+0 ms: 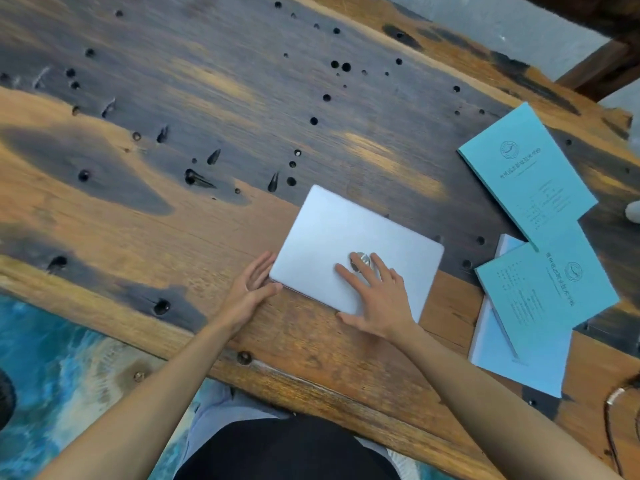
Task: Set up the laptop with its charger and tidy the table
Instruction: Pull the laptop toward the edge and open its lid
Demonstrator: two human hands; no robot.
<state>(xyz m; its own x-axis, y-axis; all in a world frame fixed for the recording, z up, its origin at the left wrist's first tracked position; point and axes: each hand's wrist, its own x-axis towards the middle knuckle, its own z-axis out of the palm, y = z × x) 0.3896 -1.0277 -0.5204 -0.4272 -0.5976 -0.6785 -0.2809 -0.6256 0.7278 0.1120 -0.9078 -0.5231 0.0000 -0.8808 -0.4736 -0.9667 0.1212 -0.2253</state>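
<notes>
A closed silver laptop [349, 233] lies on the wooden table [173, 220], turned at an angle. My right hand [377, 299] rests flat on its lid with fingers spread, partly covering the round logo. My left hand [251, 289] has straight fingers against the laptop's near left corner. A dark cable [613, 417] with a silver piece shows at the right edge of the table; no charger brick is in view.
Two turquoise booklets [526, 171] [547, 289] lie to the right of the laptop, the nearer one on top of white papers [512, 358] with a pen [504, 332]. A pale object [633, 211] peeks in at the right edge. Blue patterned floor lies below the table's near edge.
</notes>
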